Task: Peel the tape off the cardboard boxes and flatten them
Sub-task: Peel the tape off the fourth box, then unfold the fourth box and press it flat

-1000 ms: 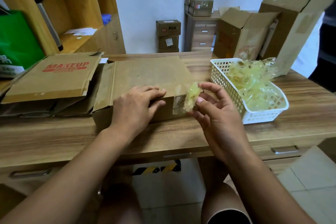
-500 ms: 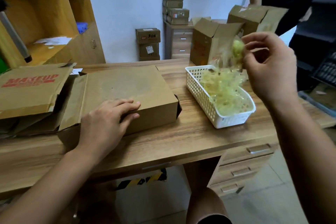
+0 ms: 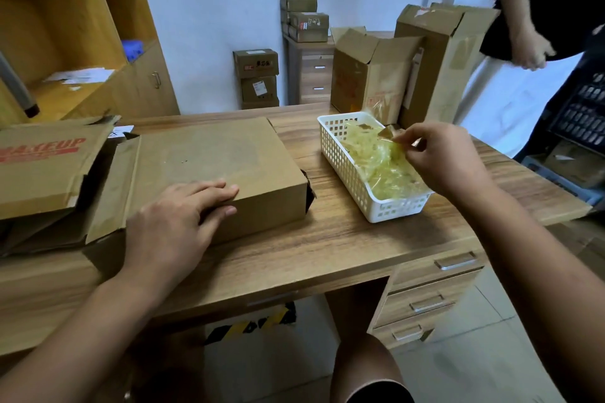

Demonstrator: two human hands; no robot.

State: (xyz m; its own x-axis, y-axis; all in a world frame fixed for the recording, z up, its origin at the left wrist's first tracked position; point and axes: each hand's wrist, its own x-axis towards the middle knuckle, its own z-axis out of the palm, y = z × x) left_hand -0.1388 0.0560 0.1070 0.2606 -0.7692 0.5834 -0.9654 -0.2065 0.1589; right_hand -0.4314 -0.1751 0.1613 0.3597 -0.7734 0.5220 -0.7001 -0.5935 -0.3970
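The cardboard box (image 3: 209, 167) lies on the desk (image 3: 343, 239), the left hand (image 3: 173, 226) laid flat on its near edge, gripping nothing. Right of the box, the right hand (image 3: 442, 157) pinches a tape scrap (image 3: 386, 132) over the white basket (image 3: 343, 170).

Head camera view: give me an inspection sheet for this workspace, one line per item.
Surface: wooden desk, drawers at its right.
Job's things: cardboard box lying flat; flattened MAKEUP box to its left; two open boxes upright at the far edge.
Clutter: white basket full of peeled tape.
Grippers: left hand rests flat on the cardboard box; right hand pinches a tape piece over the basket.
Cables: nothing seen.
Surroundings: shelf unit at left, stacked small boxes by the wall, second person at right.
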